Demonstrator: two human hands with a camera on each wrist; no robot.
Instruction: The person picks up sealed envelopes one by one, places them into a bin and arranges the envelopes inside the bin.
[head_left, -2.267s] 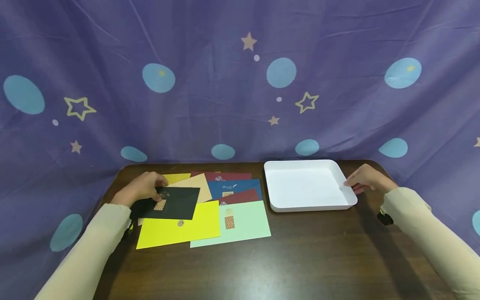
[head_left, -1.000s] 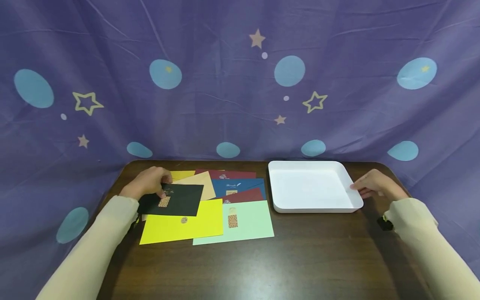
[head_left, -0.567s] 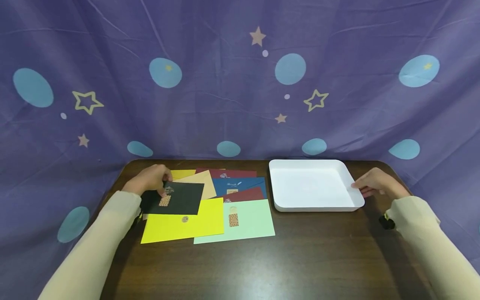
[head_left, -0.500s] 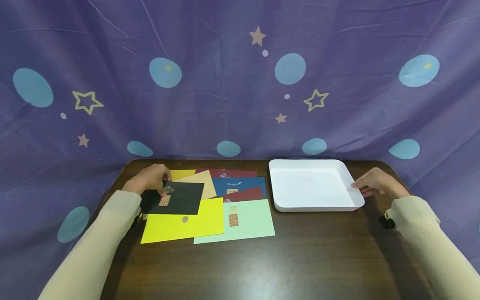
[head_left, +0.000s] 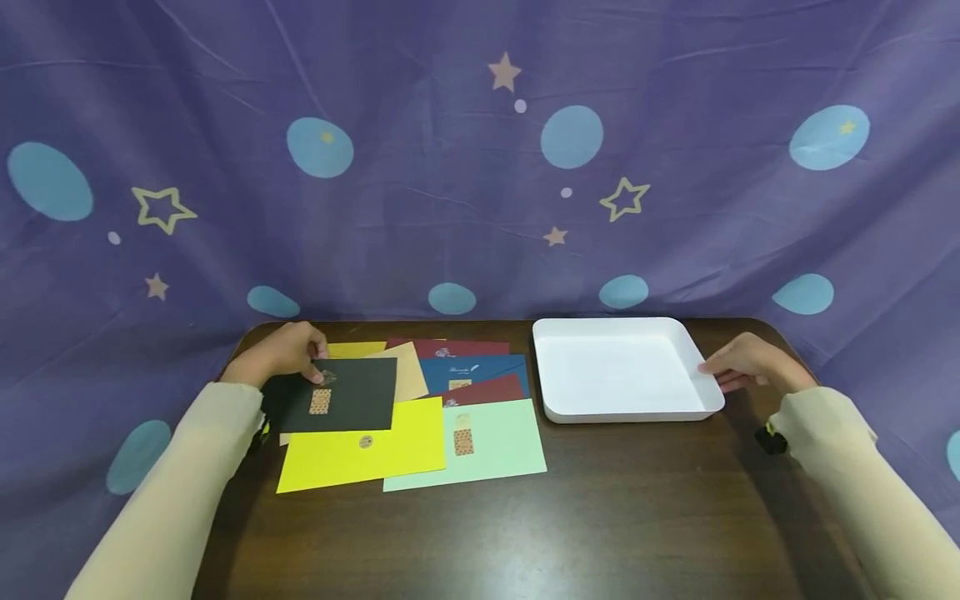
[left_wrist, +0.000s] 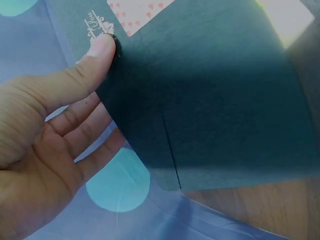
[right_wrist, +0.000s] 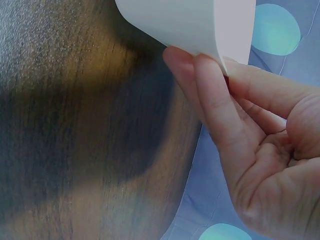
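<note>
My left hand pinches the far left part of a black envelope with gold print and a patterned sticker. In the left wrist view the thumb lies on the front face of the envelope and the other fingers are behind it. The envelope overlaps a bright yellow envelope and a cream one. On the other side, my right hand holds the right wall of a white tray, thumb inside and fingers outside. Nothing lies in the tray.
Beside and under the black envelope lie a mint green envelope, a blue one, dark red ones and a darker yellow one. The brown table meets a purple star-patterned curtain at the back.
My left hand has raised the black envelope a little and shifted it slightly left, uncovering more of its sticker. My right hand stays on the tray wall; the head view has shifted slightly.
</note>
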